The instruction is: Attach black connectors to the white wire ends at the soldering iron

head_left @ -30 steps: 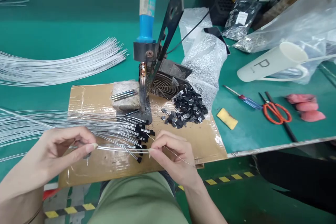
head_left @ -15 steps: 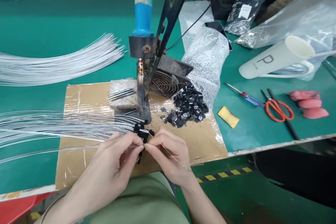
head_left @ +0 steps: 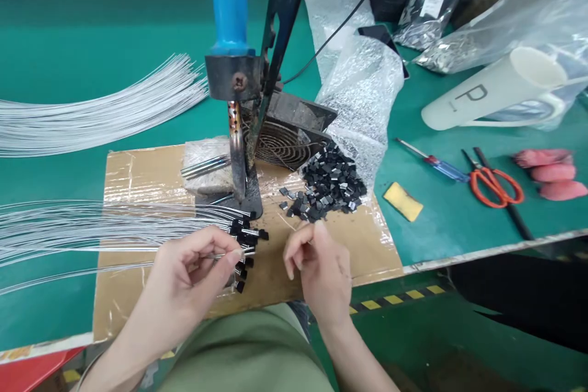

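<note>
Between its thumb and forefinger, my left hand pinches the end of a thin white wire, whose short tip pokes out past the fingers. Beside and behind it lie wires ending in black connectors. My right hand is raised over the cardboard, its fingers curled, with a fine strand at the fingertips. A pile of small black connectors lies just beyond it. Above the connectors and wires, a blue-handled soldering iron hangs tip down in a black stand.
A loose bundle of white wires lies at the back left. Behind the iron is a fan. To the right are bubble wrap, a yellow sponge, a screwdriver, orange scissors and a white mug.
My right hand has moved right, away from my left hand, toward the black pile. My left hand has shifted slightly left. The whole view has shifted a little.
</note>
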The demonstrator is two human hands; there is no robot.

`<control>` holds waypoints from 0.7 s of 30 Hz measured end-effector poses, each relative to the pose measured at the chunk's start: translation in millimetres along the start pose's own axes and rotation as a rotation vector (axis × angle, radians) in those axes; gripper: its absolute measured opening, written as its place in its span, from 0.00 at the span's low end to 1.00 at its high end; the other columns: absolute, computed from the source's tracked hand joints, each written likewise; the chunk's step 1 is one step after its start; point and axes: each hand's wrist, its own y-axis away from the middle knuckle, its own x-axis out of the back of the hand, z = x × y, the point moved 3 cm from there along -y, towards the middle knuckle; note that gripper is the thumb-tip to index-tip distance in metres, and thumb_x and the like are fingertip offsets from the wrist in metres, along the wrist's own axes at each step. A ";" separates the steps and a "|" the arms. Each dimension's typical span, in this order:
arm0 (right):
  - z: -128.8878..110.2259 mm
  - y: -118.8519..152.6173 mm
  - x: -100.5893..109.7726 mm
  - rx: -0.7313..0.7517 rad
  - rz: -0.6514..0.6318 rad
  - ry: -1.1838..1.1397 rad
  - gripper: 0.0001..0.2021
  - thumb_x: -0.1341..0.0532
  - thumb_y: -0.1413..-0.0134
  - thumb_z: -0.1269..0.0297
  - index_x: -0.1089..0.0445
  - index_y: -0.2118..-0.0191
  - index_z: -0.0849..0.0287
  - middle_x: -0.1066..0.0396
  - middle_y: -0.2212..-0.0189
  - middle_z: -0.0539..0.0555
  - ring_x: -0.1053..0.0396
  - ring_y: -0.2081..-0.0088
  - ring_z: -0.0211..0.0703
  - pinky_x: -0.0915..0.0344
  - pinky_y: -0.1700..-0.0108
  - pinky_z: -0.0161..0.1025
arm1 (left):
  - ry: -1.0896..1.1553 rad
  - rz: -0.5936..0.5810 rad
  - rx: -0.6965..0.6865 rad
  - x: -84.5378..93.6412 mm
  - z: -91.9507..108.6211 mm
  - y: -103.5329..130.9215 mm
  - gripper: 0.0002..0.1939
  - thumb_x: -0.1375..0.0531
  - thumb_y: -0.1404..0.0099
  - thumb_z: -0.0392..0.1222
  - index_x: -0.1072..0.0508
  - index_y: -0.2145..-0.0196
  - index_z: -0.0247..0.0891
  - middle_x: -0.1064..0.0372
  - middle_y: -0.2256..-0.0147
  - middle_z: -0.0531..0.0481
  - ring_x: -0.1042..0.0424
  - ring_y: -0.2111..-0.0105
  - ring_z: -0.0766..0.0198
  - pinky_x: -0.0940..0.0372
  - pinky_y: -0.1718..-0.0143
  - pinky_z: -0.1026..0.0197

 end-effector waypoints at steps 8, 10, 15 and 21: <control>-12.1 5.2 -24.7 0.169 -0.107 0.297 0.05 0.29 0.39 0.69 0.16 0.66 0.55 0.24 0.72 0.50 0.32 0.76 0.36 0.37 0.73 0.35 | 0.031 0.052 -0.053 0.6 4.3 0.5 0.08 0.35 0.31 0.44 0.20 0.68 0.40 0.24 0.70 0.51 0.31 0.71 0.65 0.40 0.70 0.64; -12.8 5.0 -26.4 0.174 -0.102 0.307 0.05 0.29 0.39 0.70 0.16 0.67 0.55 0.24 0.73 0.50 0.32 0.76 0.36 0.37 0.73 0.35 | 0.011 0.027 -0.100 1.6 1.9 -1.2 0.07 0.35 0.31 0.42 0.19 0.66 0.40 0.23 0.70 0.51 0.30 0.71 0.65 0.37 0.70 0.64; -11.5 6.8 -26.1 0.193 -0.097 0.325 0.05 0.29 0.39 0.70 0.17 0.67 0.55 0.24 0.74 0.50 0.32 0.76 0.36 0.36 0.74 0.35 | -0.048 0.034 -0.146 1.4 2.1 -1.8 0.07 0.35 0.30 0.41 0.19 0.67 0.41 0.24 0.71 0.51 0.30 0.72 0.65 0.36 0.71 0.65; -9.7 7.3 -25.1 0.153 -0.100 0.266 0.05 0.30 0.36 0.66 0.15 0.64 0.55 0.24 0.73 0.51 0.32 0.76 0.36 0.36 0.75 0.35 | -0.032 0.089 -0.024 -3.4 6.9 2.3 0.09 0.34 0.32 0.46 0.21 0.69 0.40 0.27 0.73 0.52 0.33 0.74 0.66 0.43 0.73 0.63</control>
